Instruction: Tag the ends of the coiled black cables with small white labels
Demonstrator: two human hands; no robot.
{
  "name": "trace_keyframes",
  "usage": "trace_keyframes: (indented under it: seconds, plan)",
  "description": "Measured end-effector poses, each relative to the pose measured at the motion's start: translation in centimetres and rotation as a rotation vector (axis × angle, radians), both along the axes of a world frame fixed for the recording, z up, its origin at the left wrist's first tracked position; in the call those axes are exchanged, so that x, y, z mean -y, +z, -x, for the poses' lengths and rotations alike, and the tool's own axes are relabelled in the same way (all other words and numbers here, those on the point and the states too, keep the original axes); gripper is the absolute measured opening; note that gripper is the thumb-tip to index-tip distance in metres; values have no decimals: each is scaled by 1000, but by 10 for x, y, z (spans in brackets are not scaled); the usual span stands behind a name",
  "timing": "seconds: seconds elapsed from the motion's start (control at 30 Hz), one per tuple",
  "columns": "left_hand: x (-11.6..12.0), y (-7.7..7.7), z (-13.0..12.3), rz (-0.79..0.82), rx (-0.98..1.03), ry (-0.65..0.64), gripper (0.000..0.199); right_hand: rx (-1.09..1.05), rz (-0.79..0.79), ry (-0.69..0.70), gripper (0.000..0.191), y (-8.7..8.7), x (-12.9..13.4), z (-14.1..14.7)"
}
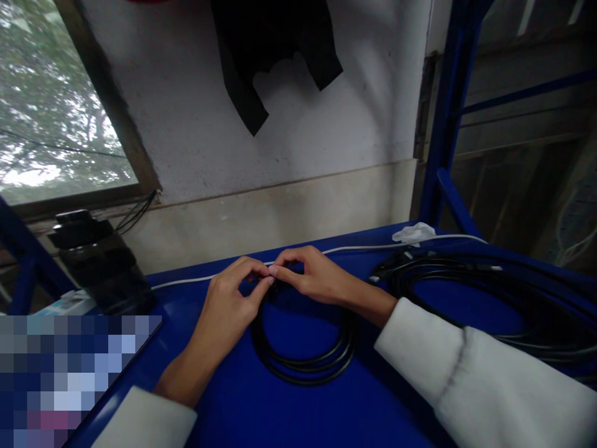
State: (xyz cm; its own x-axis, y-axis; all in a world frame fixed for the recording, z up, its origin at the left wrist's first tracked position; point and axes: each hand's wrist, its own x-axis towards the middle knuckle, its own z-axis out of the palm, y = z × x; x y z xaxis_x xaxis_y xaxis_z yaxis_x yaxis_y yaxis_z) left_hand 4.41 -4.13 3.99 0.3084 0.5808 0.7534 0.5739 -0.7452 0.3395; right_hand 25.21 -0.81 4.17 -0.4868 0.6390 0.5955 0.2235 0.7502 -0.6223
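Left of the left hand [233, 295], a dark cylindrical bottle [105, 270]. Left hand narrowed to a thumb-and-finger pinch at the far rim of a small round coil of glossy black cable [308, 378], resting on the blue table [298, 414], spreading from both hands toward the wearer; no long axis, neither hand clearly nearer. Right hand [312, 274] pinched likewise, fingertips just beside the left's. Anything between the fingers: cannot tell. Right of the right hand, a larger black cable coil [555, 320].

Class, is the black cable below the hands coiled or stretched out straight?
Coiled: the black cable lies in round loops on the blue table, with the left hand and right hand pinching at its far edge.
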Motion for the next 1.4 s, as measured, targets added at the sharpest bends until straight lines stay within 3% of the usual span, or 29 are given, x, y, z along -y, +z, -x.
trace_keyframes:
  seconds: [0.5,0.9,1.4]
  plan:
    - [6,5,-3,93,28,-24,12,-97,182,57,23,0,-1,2]
    - [5,5,-3,111,66,51,9,-123,258,44,19,0,2,4]
    - [0,3,4,81,-1,-5,16,-175,463,209,21,-4,-5,2]
